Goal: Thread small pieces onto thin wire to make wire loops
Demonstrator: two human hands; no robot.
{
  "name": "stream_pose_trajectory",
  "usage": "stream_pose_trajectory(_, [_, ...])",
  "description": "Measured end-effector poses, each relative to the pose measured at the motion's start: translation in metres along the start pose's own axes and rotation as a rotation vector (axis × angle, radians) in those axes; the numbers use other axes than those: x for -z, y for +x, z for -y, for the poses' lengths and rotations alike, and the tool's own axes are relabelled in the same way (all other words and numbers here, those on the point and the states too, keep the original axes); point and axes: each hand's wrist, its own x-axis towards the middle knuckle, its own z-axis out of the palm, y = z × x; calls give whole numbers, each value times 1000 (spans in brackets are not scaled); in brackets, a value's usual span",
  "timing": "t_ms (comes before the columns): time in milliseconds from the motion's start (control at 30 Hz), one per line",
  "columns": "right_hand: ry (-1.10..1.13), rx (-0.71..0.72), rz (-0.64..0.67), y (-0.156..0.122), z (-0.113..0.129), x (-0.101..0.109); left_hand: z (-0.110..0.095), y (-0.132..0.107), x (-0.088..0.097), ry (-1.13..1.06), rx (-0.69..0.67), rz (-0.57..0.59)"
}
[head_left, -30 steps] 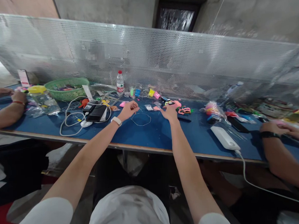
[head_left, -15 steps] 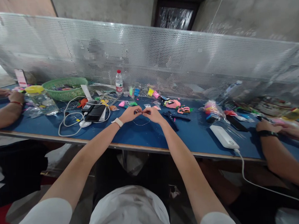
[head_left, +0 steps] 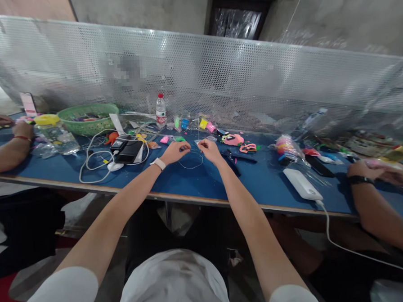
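Note:
Over the blue table my left hand (head_left: 177, 152), a pale band at its wrist, is closed with thumb and fingertips pinched together. A small gap to its right, my right hand (head_left: 209, 150) is also closed in a pinch. A thin pale cord (head_left: 191, 167) hangs in a loop below and between the two hands, its ends running up to the fingers. Whether it is thread or wire I cannot tell. Beyond the hands lie small packets of pink and green clay (head_left: 179, 139). To the right of my right hand are dark-handled pliers (head_left: 244, 158) and a pink clay-like figure (head_left: 233, 140).
On the left are a green basket (head_left: 85, 126), a yellow-lidded jar (head_left: 57, 138), a black phone-like device (head_left: 130, 151) and a looping white cable (head_left: 87, 168). A water bottle (head_left: 160, 111) stands near the perforated metal screen (head_left: 184, 71). A white power bank (head_left: 302, 184) lies right. Co-workers' hands show at both sides.
My hands, fingertips together before, have drawn apart, the right one moving slightly right. The cord's loop shows more fully between them.

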Motion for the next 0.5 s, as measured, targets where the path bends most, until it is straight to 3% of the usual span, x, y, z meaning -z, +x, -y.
stream_pose_trajectory(500, [256, -111, -88, 8, -6, -1, 3, -2, 2, 93, -23, 30])
